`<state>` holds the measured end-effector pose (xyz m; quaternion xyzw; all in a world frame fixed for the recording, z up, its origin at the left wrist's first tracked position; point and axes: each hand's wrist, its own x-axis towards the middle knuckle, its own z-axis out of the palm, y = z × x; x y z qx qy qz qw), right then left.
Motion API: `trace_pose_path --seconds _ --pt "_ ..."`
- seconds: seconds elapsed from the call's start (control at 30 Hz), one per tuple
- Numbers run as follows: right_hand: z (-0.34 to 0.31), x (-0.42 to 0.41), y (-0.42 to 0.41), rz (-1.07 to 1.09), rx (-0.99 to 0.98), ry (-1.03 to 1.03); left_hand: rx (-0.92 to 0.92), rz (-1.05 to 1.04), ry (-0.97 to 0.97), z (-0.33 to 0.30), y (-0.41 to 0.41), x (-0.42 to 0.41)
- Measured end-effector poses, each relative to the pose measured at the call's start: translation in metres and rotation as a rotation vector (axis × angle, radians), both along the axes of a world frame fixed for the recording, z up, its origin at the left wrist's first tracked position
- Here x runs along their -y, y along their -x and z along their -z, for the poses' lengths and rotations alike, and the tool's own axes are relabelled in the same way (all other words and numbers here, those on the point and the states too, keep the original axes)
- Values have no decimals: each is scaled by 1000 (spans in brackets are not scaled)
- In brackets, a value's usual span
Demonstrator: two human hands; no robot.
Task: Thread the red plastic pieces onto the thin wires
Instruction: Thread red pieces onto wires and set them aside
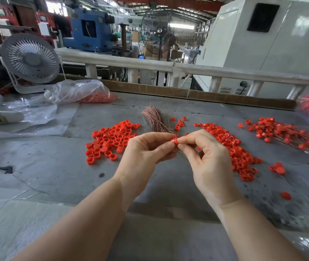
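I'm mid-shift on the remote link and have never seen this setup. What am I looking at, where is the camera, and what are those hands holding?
There is no machine here: a person works with bare hands, and the single picture comes from a camera on their head, looking forward and down. The left hand and right hand meet over a grey workbench, both pinching one red plastic piece. A thin wire seems to run from it, but is too fine to follow. On the bench lie a bundle of thin wires, a left pile of red pieces, a middle pile, and a far-right pile that appears already wired. A white fan and plastic bags sit behind.
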<state>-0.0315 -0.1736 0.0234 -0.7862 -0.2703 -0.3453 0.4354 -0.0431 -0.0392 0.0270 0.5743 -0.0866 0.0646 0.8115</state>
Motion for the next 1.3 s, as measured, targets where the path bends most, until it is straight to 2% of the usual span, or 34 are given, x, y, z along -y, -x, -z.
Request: trace_pose_path --seconds 0.2,0.43,1.3 --pt "0 0 2 63 72 87 -46 24 5 0 0 0" --pt "1 -2 1 50 -18 9 -48 28 50 0 0 1" --pt "0 -3 1 69 -10 18 -96 42 45 -2 1 1"
